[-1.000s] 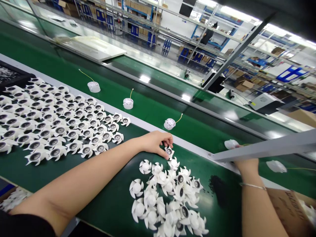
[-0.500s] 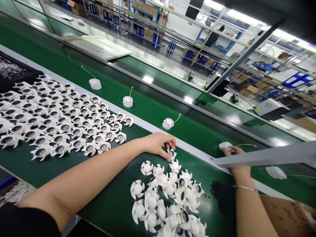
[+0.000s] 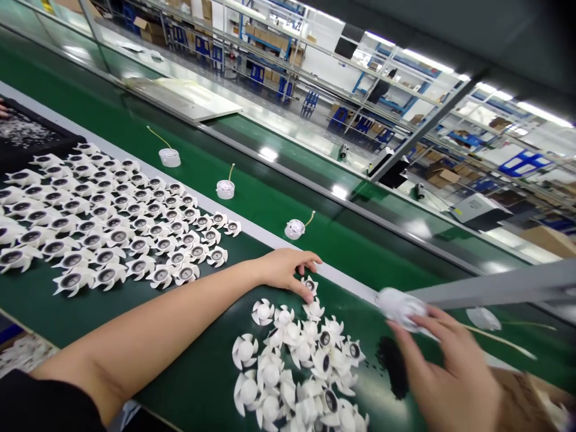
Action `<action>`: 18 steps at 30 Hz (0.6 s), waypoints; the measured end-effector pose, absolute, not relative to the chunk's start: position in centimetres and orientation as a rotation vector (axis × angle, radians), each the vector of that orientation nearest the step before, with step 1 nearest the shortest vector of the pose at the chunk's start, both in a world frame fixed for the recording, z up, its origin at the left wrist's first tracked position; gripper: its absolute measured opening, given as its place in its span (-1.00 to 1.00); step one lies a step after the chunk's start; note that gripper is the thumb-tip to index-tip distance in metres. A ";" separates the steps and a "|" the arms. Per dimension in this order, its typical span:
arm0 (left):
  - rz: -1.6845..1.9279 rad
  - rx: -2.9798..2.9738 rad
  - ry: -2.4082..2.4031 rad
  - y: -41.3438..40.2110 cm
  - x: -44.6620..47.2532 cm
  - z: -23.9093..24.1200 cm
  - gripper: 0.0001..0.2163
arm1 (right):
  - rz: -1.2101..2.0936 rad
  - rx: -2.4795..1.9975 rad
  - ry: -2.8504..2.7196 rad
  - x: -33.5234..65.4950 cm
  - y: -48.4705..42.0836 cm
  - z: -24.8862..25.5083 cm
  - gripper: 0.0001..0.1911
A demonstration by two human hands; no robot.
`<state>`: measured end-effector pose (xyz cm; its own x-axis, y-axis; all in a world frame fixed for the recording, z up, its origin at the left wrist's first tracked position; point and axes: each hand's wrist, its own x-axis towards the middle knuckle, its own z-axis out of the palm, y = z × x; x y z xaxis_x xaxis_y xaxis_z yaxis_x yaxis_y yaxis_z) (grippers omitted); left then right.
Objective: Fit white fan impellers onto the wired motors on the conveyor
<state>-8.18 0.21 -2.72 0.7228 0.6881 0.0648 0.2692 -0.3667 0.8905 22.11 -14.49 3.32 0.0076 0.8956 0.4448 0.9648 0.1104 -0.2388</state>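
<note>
My right hand (image 3: 454, 366) grips a white round fan housing (image 3: 400, 307) with a pale wire trailing to the right, lifted toward me and blurred by motion. At the centre, my left hand (image 3: 292, 271) hovers with thumb and fingers apart around a small white fan impeller (image 3: 309, 285), its dark hub facing up. The thumb tip is at the impeller's edge; whether it touches I cannot tell. Just below lies a loose heap of white impellers (image 3: 299, 342), some hub up and some turned over. Black specks (image 3: 393, 366) cover a patch beside the heap.
Rows of impellers (image 3: 119, 237) stand hub up on the left. Along the green belt (image 3: 256, 210) sit more housings with wires (image 3: 294, 228). A grey metal bar (image 3: 504, 285) crosses at right, above a cardboard box (image 3: 522, 402). Part of another person's hand (image 3: 3, 109) shows far left.
My right hand has lifted the fan housing off the belt and brought it nearer. My left fingers have straightened a little beside the impeller. Housings on the belt have shifted slightly left.
</note>
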 end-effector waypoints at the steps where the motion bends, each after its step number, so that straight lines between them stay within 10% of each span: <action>1: 0.551 1.934 0.747 0.1 -8.2 -2.7 -0.24 | -0.204 -1.661 -1.966 19.9 -13.6 3.5 -0.73; 18: 0.783 1.877 0.835 -0.5 -8.2 -2.7 -0.64 | 0.256 -1.331 -2.357 13.0 -6.5 0.5 -0.87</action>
